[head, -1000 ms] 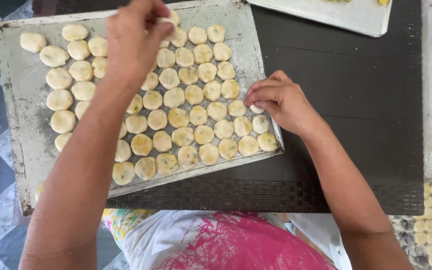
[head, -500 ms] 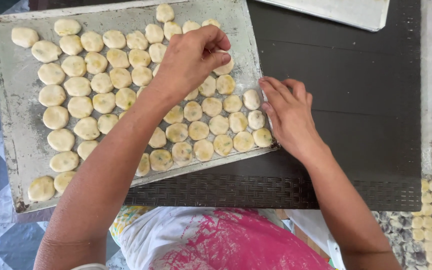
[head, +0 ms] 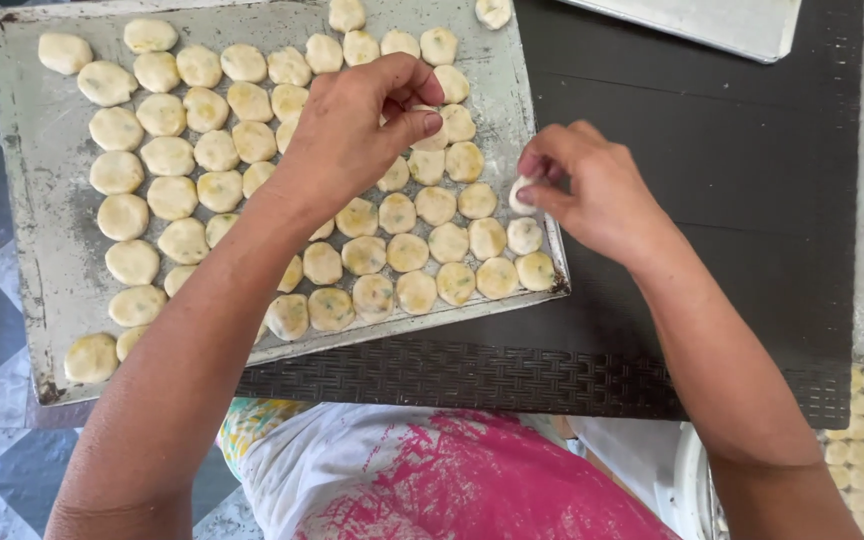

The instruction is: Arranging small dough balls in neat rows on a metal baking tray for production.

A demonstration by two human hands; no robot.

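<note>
1. Since half a second ago the left hand (head: 357,130) has drawn back a little toward the upper middle of the frame, and its thumb and forefinger now close on a pale dough round (head: 430,140) in the upper right rows of the tray (head: 42,180)
2. The right hand (head: 592,195), which lay flat at the tray's right edge, has lifted and curled; it now pinches a small white dough piece (head: 522,193) between thumb and fingertips, just above the tray's right rim
3. Judged from this, both hands have gone from resting to handling single pieces at the right side of the tray
4. The left forearm crosses the tray diagonally from the lower left of the frame, wrist bent, fingers hooked downward
5. The right forearm comes up from the lower right over the dark woven mat (head: 712,150), knuckles raised
6. The rest of the rounds sit in close rows across the tray, most touching their neighbours
</note>
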